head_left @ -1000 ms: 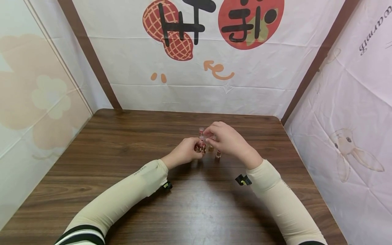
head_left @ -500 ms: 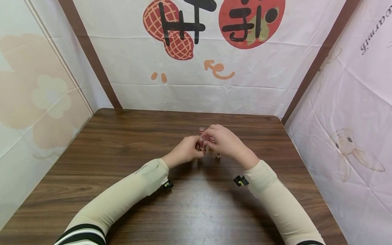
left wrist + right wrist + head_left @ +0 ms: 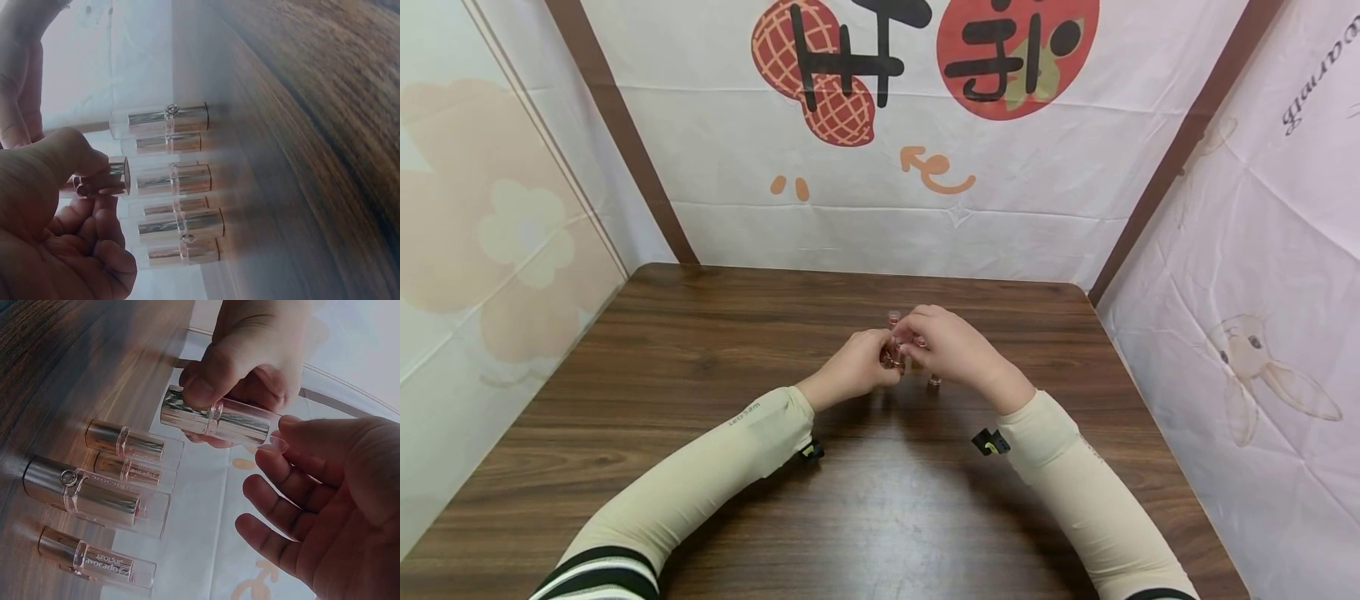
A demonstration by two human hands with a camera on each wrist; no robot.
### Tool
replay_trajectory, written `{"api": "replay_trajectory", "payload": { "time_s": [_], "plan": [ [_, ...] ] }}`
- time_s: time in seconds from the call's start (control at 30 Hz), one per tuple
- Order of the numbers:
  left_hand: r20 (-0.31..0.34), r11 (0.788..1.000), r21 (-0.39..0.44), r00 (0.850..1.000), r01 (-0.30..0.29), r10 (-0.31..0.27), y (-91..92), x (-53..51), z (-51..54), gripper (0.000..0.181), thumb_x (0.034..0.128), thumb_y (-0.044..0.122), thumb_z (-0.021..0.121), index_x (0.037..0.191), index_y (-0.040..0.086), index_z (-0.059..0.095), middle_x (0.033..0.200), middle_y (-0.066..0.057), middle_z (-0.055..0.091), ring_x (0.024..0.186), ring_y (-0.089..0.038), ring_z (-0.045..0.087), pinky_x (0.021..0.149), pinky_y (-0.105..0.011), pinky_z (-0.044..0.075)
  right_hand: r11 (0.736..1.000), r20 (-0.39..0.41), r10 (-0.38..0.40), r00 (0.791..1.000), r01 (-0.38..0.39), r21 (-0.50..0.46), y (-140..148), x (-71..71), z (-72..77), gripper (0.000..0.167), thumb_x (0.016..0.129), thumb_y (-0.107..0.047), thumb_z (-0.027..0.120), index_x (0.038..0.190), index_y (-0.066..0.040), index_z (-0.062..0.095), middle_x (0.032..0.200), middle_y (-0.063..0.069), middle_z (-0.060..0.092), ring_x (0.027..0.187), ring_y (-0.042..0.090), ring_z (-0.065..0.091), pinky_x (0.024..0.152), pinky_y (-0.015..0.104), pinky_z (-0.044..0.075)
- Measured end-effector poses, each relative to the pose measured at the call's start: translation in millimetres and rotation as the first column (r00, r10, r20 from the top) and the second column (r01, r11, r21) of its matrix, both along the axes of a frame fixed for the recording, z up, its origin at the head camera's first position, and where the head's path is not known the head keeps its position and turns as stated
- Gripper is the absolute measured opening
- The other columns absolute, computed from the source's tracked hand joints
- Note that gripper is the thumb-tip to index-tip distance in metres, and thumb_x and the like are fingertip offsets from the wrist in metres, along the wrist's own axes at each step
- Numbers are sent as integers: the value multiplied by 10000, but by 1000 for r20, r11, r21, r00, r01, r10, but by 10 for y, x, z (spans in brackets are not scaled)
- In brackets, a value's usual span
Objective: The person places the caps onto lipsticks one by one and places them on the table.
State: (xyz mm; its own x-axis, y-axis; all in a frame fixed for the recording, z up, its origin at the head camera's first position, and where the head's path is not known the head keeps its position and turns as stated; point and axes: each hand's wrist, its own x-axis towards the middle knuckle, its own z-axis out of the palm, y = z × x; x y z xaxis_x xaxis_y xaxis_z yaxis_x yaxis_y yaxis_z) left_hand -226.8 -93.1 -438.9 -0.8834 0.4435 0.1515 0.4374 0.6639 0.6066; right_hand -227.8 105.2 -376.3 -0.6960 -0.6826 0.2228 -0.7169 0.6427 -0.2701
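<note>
My left hand (image 3: 857, 364) grips a lipstick (image 3: 215, 419) by its shiny metallic base, off the table in the wrist views. Thumb and index finger of my right hand (image 3: 337, 494) pinch the tip of its clear cap (image 3: 275, 431), the other fingers spread apart below. The cap still surrounds the metallic inner tube. Close by, several similar lipsticks stand upright with clear caps, among them a larger one with a round emblem (image 3: 94, 494) and one with printed lettering (image 3: 94, 559). My hands hide part of this group in the head view.
All this is on a dark wood-grain table (image 3: 880, 500), near its middle. A printed white cloth (image 3: 880, 233) hangs behind the far edge, with more cloth at both sides. Dark wrist-camera mounts (image 3: 991, 442) sit at the sleeve cuffs.
My right hand has moved left and slightly down from above the standing lipsticks to the cap of the held one. My left hand stays almost in place, still gripping the lipstick.
</note>
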Motion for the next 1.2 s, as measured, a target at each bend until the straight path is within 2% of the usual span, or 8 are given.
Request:
{"api": "replay_trajectory", "payload": {
  "time_s": [0.23,0.37,0.53,0.57,0.67,0.83,1.0,1.2],
  "plan": [
    [16,1000,10,1000,-7,6,28,-19,-25,229,790,85,765,964,132,623,889,1,647,793,-138,593,713,-301,506,997,37,-41,998,43,-67,124,-13,1,230,958,-262,738,1159,-149,736,1114,-24,666,1039,164,618,902,343,517],
    [21,1000,2,1000,-13,13,62,-32,-75,249,778,77,773,961,137,615,880,7,649,792,-137,596,720,-304,510,993,8,-60,998,60,-106,218,-21,23,248,968,-257,725,1184,-134,721,1139,-9,670,1064,166,623,935,368,512],
    [21,1000,-30,1000,-8,9,69,-52,-131,235,800,115,778,954,133,602,862,-10,651,759,-135,577,687,-310,492,988,-8,-74,997,73,-137,272,-1,44,237,967,-255,730,1171,-134,721,1126,-16,677,1047,155,633,904,372,525],
    [24,999,-36,1000,-8,9,68,-60,-143,257,801,121,782,1007,105,630,869,-10,654,762,-135,582,691,-313,495,987,-7,-75,997,73,-144,278,3,45,238,967,-255,731,1172,-133,721,1126,-16,677,1043,155,634,895,373,527],
    [54,997,-68,998,-28,31,65,-77,-180,282,812,141,796,1043,72,649,878,7,659,769,-131,598,703,-313,509,985,-6,-75,997,73,-156,290,10,41,236,970,-248,725,1167,-118,726,1117,-19,675,1041,149,634,887,366,530],
    [76,993,-96,995,-62,69,70,-101,-243,225,811,149,814,948,120,637,859,18,657,766,-136,606,710,-323,514,984,-12,-74,997,71,-165,289,8,29,232,978,-243,709,1161,-102,730,1109,-18,674,1044,144,634,885,357,530],
    [55,992,-110,996,-60,66,97,-114,-290,211,797,146,827,904,150,645,830,41,658,764,-122,611,724,-319,518,983,-15,-85,996,82,-162,298,9,22,217,979,-237,707,1157,-115,732,1110,-16,677,1037,148,633,872,353,531],
    [43,991,-115,997,-65,70,124,-109,-296,216,791,143,841,894,153,652,817,51,662,766,-113,622,740,-327,530,982,-8,-85,996,82,-170,315,1,22,224,986,-223,694,1167,-96,733,1127,-4,679,1032,179,654,870,351,542]
  ]
}}
